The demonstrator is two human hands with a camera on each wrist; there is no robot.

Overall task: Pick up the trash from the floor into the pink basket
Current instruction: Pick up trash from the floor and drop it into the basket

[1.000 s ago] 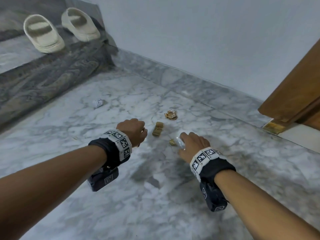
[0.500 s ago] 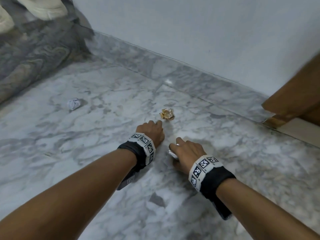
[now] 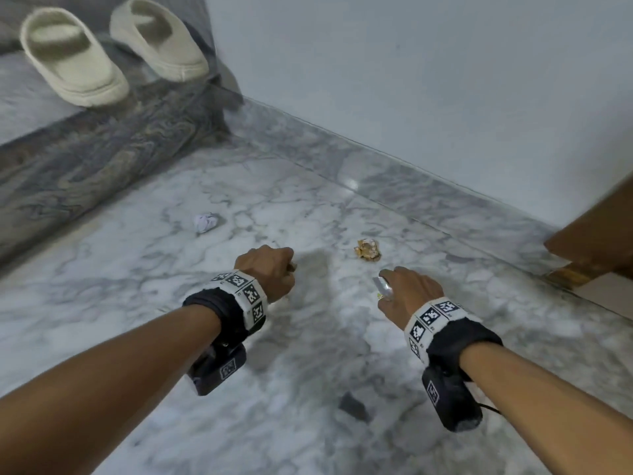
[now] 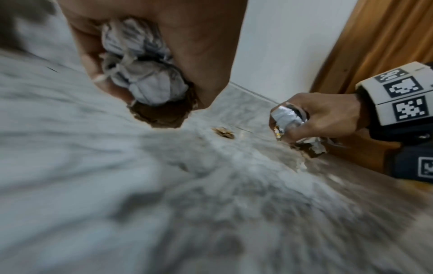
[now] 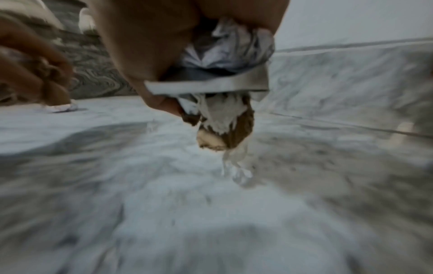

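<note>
My left hand [image 3: 270, 272] is a fist just above the marble floor; the left wrist view shows it gripping crumpled white paper [image 4: 140, 74] with a brown scrap [image 4: 161, 115] beneath. To its right, my right hand [image 3: 407, 289] grips a silver foil wrapper [image 3: 383, 286], and the right wrist view shows this foil [image 5: 225, 52] with a torn brown-and-white scrap [image 5: 225, 126] hanging below. A crumpled gold wrapper [image 3: 368, 250] lies on the floor just beyond both hands. A white paper ball [image 3: 204, 222] lies further left. The pink basket is out of view.
Two cream slippers [image 3: 68, 60] [image 3: 157, 39] stand on a patterned grey mat [image 3: 85, 159] at the back left. A pale wall with a marble skirting runs across the back. A wooden door [image 3: 596, 228] juts in at the right. A dark chip [image 3: 352, 406] lies on the floor near me.
The brown piece that lay between my hands is gone from the floor; my left hand closed over that spot. Both hands have since drawn apart, still holding trash.
</note>
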